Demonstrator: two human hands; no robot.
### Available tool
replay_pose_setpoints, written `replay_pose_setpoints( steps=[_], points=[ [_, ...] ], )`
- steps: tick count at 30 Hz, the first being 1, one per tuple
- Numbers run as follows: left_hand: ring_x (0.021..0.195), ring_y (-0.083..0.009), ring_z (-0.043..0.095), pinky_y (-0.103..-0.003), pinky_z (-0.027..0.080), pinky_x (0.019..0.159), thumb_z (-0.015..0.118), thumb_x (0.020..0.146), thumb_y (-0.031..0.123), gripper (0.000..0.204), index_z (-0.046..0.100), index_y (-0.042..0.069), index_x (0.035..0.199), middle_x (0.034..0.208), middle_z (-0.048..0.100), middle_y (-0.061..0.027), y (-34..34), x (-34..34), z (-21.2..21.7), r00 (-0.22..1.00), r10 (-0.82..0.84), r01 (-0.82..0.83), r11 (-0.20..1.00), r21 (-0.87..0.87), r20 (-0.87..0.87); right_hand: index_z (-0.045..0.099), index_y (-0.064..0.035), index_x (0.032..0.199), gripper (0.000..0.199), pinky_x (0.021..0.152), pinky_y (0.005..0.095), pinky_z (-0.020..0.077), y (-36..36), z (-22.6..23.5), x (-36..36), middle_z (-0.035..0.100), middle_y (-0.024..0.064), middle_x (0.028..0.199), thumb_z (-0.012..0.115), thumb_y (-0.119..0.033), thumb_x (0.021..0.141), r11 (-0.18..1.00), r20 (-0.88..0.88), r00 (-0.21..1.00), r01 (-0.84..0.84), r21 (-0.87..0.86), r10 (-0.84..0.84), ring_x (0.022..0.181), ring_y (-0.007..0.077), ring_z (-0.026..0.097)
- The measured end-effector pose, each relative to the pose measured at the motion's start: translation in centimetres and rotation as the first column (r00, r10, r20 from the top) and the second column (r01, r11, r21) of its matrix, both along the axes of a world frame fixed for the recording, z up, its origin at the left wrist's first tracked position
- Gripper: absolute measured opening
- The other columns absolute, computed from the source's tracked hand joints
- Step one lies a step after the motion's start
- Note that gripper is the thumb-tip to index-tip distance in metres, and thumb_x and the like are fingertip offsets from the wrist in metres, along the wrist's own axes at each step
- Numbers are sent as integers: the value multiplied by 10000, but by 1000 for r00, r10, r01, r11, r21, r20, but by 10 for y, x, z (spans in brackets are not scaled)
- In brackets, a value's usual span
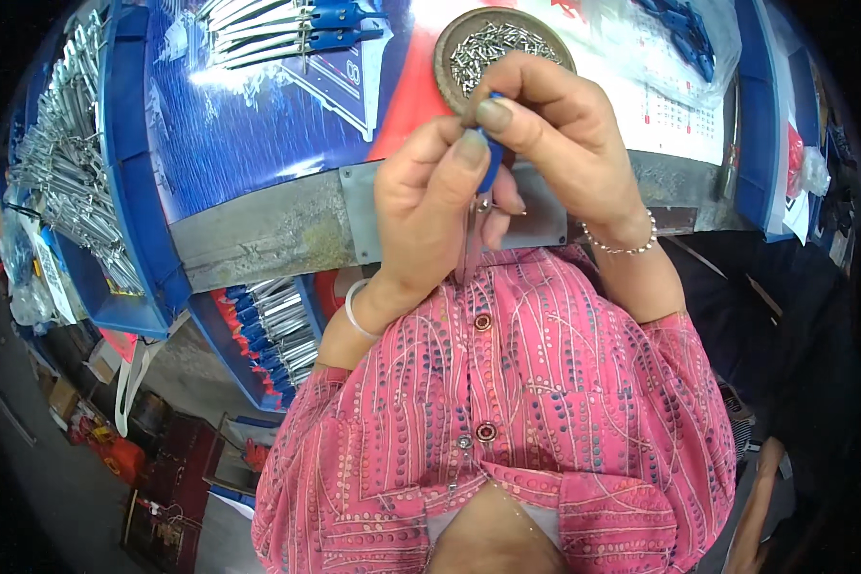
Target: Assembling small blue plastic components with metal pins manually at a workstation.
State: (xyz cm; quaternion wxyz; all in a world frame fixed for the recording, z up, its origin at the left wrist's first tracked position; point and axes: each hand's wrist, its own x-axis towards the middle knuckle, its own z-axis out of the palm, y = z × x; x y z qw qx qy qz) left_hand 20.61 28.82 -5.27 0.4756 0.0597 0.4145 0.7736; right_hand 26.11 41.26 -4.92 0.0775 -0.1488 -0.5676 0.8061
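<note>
My left hand (429,206) and my right hand (555,134) meet above the table edge, both pinching a small tool with a blue handle (491,165) and a thin metal blade (472,239) that points down toward my chest. My right thumb and forefinger press on the top of the blue handle. My left fingers wrap the handle's side. Just behind my hands sits a round brown dish (454,48) filled with several small metal pins (496,43).
Several finished blue-handled tools (287,24) lie on the blue printed table cover at the back. A blue bin (67,163) at the left holds many metal blades. Another blue bin (273,330) below the table holds more. A plastic bag of blue parts (684,33) lies at the back right.
</note>
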Motion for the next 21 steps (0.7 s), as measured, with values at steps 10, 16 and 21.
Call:
replay_pose_setpoints(
  steps=[10, 16, 21],
  points=[
    [457, -72, 490, -169, 384, 410, 451, 907, 210, 238, 501, -20, 939, 670, 567, -69, 3, -4, 1, 990, -86, 70, 988, -140, -113, 528, -8, 864, 161, 460, 164, 377, 2, 0, 0, 520, 0, 687, 479, -160, 888, 986, 59, 998, -1, 169, -9, 536, 27, 462],
    [529, -124, 545, -213, 450, 489, 383, 922, 321, 383, 500, -33, 1007, 747, 597, -116, 0, -9, 2, 989, -122, 128, 989, -69, 85, 528, -13, 867, 173, 517, 148, 356, 13, -5, 5, 517, -4, 743, 473, -175, 893, 998, 109, 992, -56, -23, 58, 607, 15, 442],
    [758, -241, 618, -306, 520, 672, 345, 923, 322, 422, 491, -40, 1081, 928, 605, -206, -6, -20, -14, 654, -371, 319, 925, 204, 660, 515, -6, 885, 221, 494, 131, 332, 16, -13, 10, 513, -10, 759, 473, -222, 897, 994, -52, 997, -60, -90, 55, 560, 9, 410]
  ],
)
